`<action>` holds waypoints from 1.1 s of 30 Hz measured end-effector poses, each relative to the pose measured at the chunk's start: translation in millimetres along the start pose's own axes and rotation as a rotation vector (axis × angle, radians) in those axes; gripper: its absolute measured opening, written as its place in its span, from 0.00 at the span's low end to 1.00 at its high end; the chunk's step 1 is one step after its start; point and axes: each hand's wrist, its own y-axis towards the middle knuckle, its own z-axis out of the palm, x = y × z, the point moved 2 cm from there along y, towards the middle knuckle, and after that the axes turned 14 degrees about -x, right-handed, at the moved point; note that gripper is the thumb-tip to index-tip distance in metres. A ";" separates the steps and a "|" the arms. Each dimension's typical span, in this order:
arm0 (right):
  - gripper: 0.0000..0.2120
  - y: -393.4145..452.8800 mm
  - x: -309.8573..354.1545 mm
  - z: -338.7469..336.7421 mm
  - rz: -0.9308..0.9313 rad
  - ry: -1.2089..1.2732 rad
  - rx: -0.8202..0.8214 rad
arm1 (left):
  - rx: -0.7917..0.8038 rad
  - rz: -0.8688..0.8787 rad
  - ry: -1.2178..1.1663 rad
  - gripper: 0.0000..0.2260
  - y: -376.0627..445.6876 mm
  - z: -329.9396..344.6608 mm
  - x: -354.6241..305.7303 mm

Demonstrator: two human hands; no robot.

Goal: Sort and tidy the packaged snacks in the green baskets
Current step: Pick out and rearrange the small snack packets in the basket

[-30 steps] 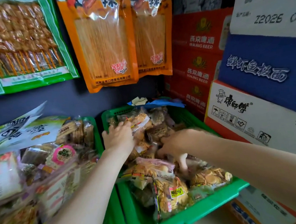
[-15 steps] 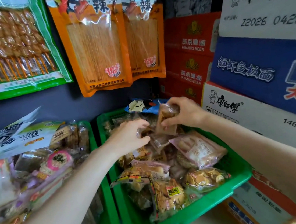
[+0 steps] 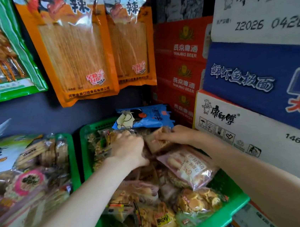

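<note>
Two green baskets stand side by side below a dark wall. The right basket (image 3: 229,210) is heaped with clear packets of biscuits and cakes. My right hand (image 3: 177,136) holds a small brown snack packet (image 3: 157,143) near the basket's back, fingers curled on its top edge. My left hand (image 3: 129,148) reaches into the packets just left of it, its fingertips hidden among wrappers. A pink-printed packet (image 3: 186,166) lies under my right forearm. A blue packet (image 3: 142,117) rests on the back rim. The left basket (image 3: 72,158) holds more packets.
Orange snack bags (image 3: 75,47) and a green bag (image 3: 0,51) hang on the wall above. Stacked cartons, white and blue (image 3: 252,76) and red beer ones (image 3: 182,54), crowd the right side against the basket.
My right hand picked a brown packet from the basket's middle, lifted it to the back, and now lowers it slightly. My left hand stayed in the packets at the back left.
</note>
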 end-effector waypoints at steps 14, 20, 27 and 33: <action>0.16 -2.6 1.9 23.0 -0.277 0.010 0.084 | -0.175 -0.148 -0.184 0.29 -35.3 -10.5 54.0; 0.16 -20.4 15.5 9.0 -0.452 -0.065 0.039 | -0.116 -0.328 -0.479 0.23 -54.3 -18.8 62.4; 0.25 -26.1 16.8 35.2 -0.302 -0.395 0.202 | -0.271 -0.610 -0.637 0.23 -76.6 -23.8 69.5; 0.21 -34.5 7.8 34.0 -0.349 -0.291 -0.050 | -0.251 -0.635 -0.665 0.23 -72.7 -27.1 63.3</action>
